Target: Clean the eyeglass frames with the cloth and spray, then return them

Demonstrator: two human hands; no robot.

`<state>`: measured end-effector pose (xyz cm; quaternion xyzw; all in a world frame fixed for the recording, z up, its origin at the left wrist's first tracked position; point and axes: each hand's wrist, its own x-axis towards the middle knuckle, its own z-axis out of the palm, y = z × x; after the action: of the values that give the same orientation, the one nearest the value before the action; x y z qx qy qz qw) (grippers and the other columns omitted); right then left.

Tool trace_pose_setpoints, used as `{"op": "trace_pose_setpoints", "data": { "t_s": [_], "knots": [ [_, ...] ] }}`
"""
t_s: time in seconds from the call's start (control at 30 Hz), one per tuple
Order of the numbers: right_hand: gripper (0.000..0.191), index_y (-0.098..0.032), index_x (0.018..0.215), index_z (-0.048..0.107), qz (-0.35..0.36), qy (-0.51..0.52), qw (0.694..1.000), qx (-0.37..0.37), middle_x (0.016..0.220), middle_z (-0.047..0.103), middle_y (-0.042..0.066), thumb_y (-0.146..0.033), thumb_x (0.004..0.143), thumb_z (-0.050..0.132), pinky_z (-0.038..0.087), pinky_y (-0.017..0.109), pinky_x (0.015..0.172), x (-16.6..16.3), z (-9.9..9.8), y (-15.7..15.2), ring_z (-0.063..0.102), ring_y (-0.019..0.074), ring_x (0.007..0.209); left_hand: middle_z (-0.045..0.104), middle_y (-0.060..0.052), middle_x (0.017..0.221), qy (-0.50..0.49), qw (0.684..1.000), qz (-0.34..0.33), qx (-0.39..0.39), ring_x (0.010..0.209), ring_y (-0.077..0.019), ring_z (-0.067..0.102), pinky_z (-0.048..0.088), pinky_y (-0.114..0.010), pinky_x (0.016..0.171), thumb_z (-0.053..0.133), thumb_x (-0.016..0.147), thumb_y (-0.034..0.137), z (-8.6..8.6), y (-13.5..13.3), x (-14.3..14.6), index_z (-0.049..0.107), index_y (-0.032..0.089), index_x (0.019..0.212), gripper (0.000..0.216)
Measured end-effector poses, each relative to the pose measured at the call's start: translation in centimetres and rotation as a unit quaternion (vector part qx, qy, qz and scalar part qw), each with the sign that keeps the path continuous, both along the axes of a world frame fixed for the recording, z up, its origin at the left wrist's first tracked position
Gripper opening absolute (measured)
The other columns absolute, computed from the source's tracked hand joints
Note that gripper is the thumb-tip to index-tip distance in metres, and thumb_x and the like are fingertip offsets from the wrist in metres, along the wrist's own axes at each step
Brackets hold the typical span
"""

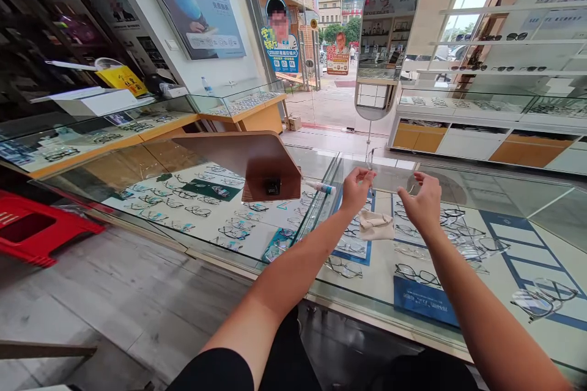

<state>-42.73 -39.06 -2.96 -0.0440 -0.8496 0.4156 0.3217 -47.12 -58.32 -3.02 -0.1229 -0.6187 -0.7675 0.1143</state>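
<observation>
Both my arms reach out over a glass display counter point(527, 195). My left hand point(355, 190) is closed in a pinch on one side of a thin, nearly clear pair of glasses point(369, 165). My right hand point(424, 203) pinches the other side, fingers curled. The frame spans the gap between the two hands and is hard to make out. Just under the hands a folded beige cloth point(376, 226) lies on the counter top. Inside the case, several pairs of glasses point(415, 274) lie on white and blue mats.
A brown tilted table mirror point(247, 159) stands on the counter to the left, with a small white tube point(321, 187) beside it. An oval standing mirror point(387, 43) rises behind. A red stool point(36, 226) sits at far left. Shelves with sunglasses point(504, 36) line the right wall.
</observation>
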Motion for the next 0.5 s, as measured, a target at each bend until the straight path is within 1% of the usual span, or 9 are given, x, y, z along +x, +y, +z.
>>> {"op": "trace_pose_setpoints", "data": {
  "t_s": [0.07, 0.13, 0.2, 0.27, 0.33, 0.43, 0.5],
  "knots": [
    [0.061, -0.019, 0.138, 0.064, 0.083, 0.021, 0.996, -0.002, 0.137, 0.069, 0.020, -0.051, 0.087, 0.070, 0.051, 0.063, 0.115, 0.6, 0.6, -0.8, 0.064, 0.0395, 0.130, 0.079, -0.008, 0.106, 0.013, 1.000, -0.014, -0.024, 0.101, -0.0204, 0.073, 0.061, -0.034, 0.088, 0.081, 0.091, 0.067, -0.1, 0.2, 0.2, 0.073, 0.021, 0.094, 0.047],
    [0.060, -0.022, 0.141, 0.064, 0.162, 0.010, 0.986, -0.035, 0.139, 0.071, 0.018, -0.054, 0.091, 0.070, 0.055, 0.059, 0.111, 1.0, 0.9, -1.7, 0.068, 0.0362, 0.127, 0.078, -0.009, 0.112, 0.027, 0.998, -0.037, -0.046, 0.107, -0.0224, 0.072, 0.060, -0.034, 0.090, 0.083, 0.088, 0.066, -0.1, 0.4, 0.4, 0.075, 0.021, 0.092, 0.046],
    [0.056, -0.023, 0.138, 0.067, 0.211, -0.009, 0.976, -0.061, 0.138, 0.074, 0.016, -0.056, 0.093, 0.071, 0.057, 0.058, 0.109, 1.3, 1.0, -2.4, 0.071, 0.0344, 0.125, 0.077, -0.011, 0.120, 0.037, 0.996, -0.068, -0.055, 0.113, -0.0245, 0.072, 0.059, -0.037, 0.095, 0.087, 0.086, 0.063, -0.1, 0.5, 0.5, 0.077, 0.020, 0.090, 0.045],
    [0.050, -0.024, 0.131, 0.072, 0.232, -0.019, 0.970, -0.074, 0.133, 0.076, 0.015, -0.058, 0.094, 0.071, 0.058, 0.058, 0.108, 1.5, 1.0, -2.9, 0.073, 0.0336, 0.120, 0.077, -0.012, 0.123, 0.031, 0.994, -0.095, -0.045, 0.116, -0.0255, 0.072, 0.058, -0.040, 0.102, 0.089, 0.084, 0.060, -0.1, 0.6, 0.6, 0.079, 0.019, 0.089, 0.043],
    [0.048, -0.024, 0.125, 0.075, 0.240, -0.022, 0.967, -0.079, 0.129, 0.078, 0.013, -0.062, 0.095, 0.072, 0.059, 0.058, 0.107, 1.6, 1.1, -3.0, 0.074, 0.0332, 0.118, 0.078, -0.012, 0.122, 0.013, 0.993, -0.111, -0.030, 0.116, -0.0257, 0.072, 0.057, -0.044, 0.108, 0.091, 0.083, 0.058, -0.1, 0.6, 0.5, 0.080, 0.019, 0.088, 0.040],
    [0.053, -0.025, 0.125, 0.077, 0.244, -0.035, 0.964, -0.095, 0.127, 0.081, 0.013, -0.067, 0.094, 0.075, 0.061, 0.058, 0.106, 1.8, 1.3, -3.0, 0.076, 0.0333, 0.115, 0.079, -0.011, 0.122, -0.004, 0.993, -0.120, -0.018, 0.119, -0.0260, 0.072, 0.054, -0.046, 0.113, 0.091, 0.083, 0.052, -0.1, 0.4, 0.2, 0.082, 0.020, 0.089, 0.034],
    [0.056, -0.024, 0.124, 0.078, 0.243, -0.044, 0.962, -0.115, 0.124, 0.083, 0.013, -0.070, 0.092, 0.077, 0.062, 0.058, 0.104, 1.8, 1.5, -2.9, 0.078, 0.0335, 0.112, 0.079, -0.010, 0.124, 0.002, 0.992, -0.125, -0.025, 0.122, -0.0261, 0.071, 0.053, -0.045, 0.116, 0.090, 0.085, 0.049, 0.1, 0.1, 0.0, 0.085, 0.020, 0.090, 0.030]
  ]
}}
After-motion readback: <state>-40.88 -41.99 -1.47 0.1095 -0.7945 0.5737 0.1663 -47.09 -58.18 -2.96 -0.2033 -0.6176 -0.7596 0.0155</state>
